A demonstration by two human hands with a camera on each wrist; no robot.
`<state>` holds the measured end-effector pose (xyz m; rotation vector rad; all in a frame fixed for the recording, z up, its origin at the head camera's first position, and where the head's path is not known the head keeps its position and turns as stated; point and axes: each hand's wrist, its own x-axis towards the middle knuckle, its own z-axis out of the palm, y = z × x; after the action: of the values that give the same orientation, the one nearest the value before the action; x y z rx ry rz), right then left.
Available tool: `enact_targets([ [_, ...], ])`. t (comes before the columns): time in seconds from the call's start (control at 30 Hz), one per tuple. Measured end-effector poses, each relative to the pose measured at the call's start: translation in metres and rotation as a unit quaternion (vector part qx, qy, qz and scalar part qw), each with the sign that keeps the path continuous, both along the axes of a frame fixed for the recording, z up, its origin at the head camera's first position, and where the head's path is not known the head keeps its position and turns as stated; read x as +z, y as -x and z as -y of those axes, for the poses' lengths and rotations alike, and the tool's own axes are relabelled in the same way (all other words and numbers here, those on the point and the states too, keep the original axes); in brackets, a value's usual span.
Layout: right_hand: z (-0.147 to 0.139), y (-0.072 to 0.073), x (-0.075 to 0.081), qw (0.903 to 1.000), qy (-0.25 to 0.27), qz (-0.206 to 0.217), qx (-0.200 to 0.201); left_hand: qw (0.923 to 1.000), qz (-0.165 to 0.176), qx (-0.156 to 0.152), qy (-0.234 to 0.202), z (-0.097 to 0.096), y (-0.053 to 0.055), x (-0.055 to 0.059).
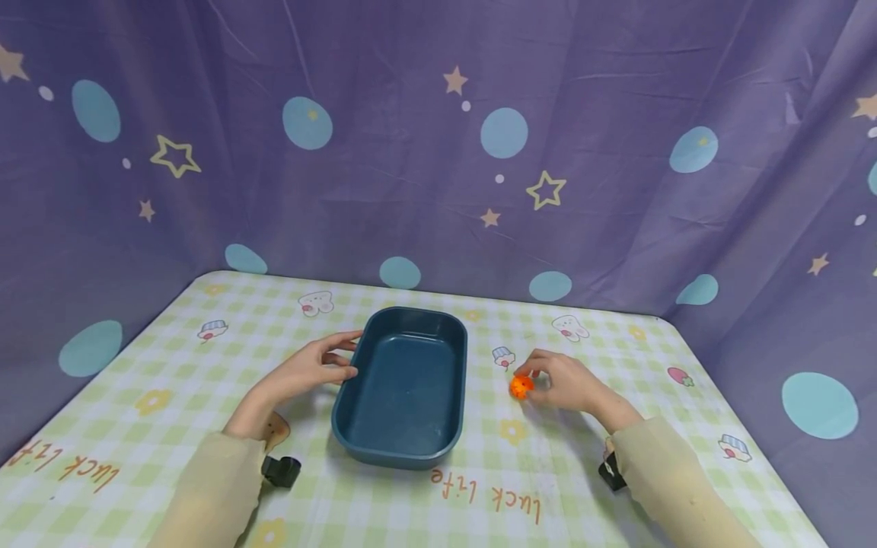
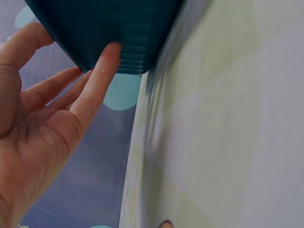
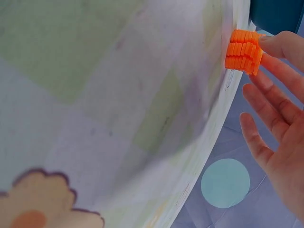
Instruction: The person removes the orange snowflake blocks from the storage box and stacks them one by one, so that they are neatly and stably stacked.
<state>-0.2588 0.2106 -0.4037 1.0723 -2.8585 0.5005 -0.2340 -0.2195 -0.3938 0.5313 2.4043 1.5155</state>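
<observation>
A dark teal rectangular tub (image 1: 400,454) with rounded corners stands on the table, left of the middle. My left hand (image 1: 311,369) touches its left side; in the left wrist view the left hand's fingers (image 2: 97,78) are extended against the tub's outer wall (image 2: 104,23). To the right of the tub, my right hand (image 1: 558,380) pinches a small orange ridged piece (image 1: 521,387) between thumb and finger. From the right wrist the orange piece (image 3: 243,51) shows stacked ribbed layers, low over the cloth or touching it; I cannot tell which. The right hand's other fingers (image 3: 266,109) are spread apart.
A green-and-white checked cloth (image 1: 582,487) with printed flowers and lettering covers the table. Behind it hangs a purple curtain (image 1: 411,190) with stars and blue spots. A black wrist device (image 1: 281,471) shows by the left sleeve, another black device (image 1: 612,473) by the right.
</observation>
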Motion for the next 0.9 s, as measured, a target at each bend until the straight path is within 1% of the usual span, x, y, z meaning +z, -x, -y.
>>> enact_targets([
  [0.17,-0.001,0.0,0.0,1.0,-0.001,0.0,0.001,1.0,0.0,0.002,-0.001,-0.001,-0.001,0.0],
  [0.43,-0.005,0.001,0.003,0.9996,0.027,0.007,-0.003,0.9999,0.01,0.006,-0.007,-0.002,-0.001,0.0],
  [0.67,-0.013,0.001,0.009,0.9986,0.028,-0.021,-0.04,0.9998,-0.001,0.013,0.012,-0.002,0.0,0.0],
  [0.77,-0.018,0.003,0.01,0.9974,0.024,-0.038,-0.056,0.9994,-0.016,0.019,0.026,-0.002,0.001,0.0],
  [0.83,-0.021,0.003,0.012,0.9959,0.022,-0.054,-0.069,0.9975,-0.046,0.023,0.048,-0.002,0.001,0.001],
  [0.9,-0.025,0.004,0.014,0.9935,0.022,-0.068,-0.089,0.9929,-0.088,0.032,0.073,-0.002,0.003,0.003],
])
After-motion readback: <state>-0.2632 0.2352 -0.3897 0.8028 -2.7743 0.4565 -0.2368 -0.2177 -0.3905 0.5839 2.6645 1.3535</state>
